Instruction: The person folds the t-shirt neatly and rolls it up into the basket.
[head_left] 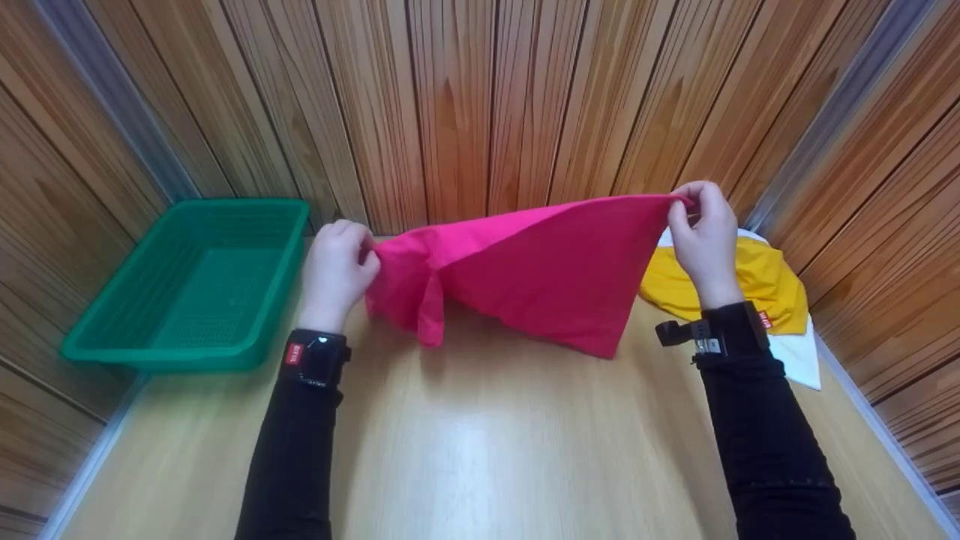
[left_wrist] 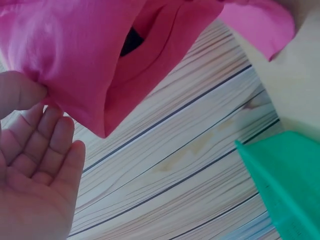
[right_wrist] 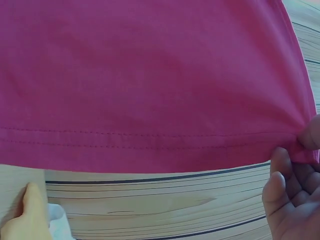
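Note:
A bright pink T-shirt [head_left: 555,270] is stretched sideways in the air between the two hands, its lower part hanging over the table. My left hand [head_left: 337,266] pinches it at the sleeve end, between thumb and fingers; the left wrist view shows an open edge of the cloth [left_wrist: 75,55] beside that grip. A narrow flap of cloth dangles close to this hand. At the other end, my right hand [head_left: 705,232] pinches a corner of the hem, higher than the left. Double stitching runs along the hem [right_wrist: 150,145] in the right wrist view.
A green plastic basket [head_left: 259,341] stands at the left against the wooden wall. On the right, behind my right wrist, a yellow garment [head_left: 772,277] lies on white cloth [head_left: 799,360]. Wood-panelled walls [head_left: 450,97] enclose the table [head_left: 465,450] at the back and sides.

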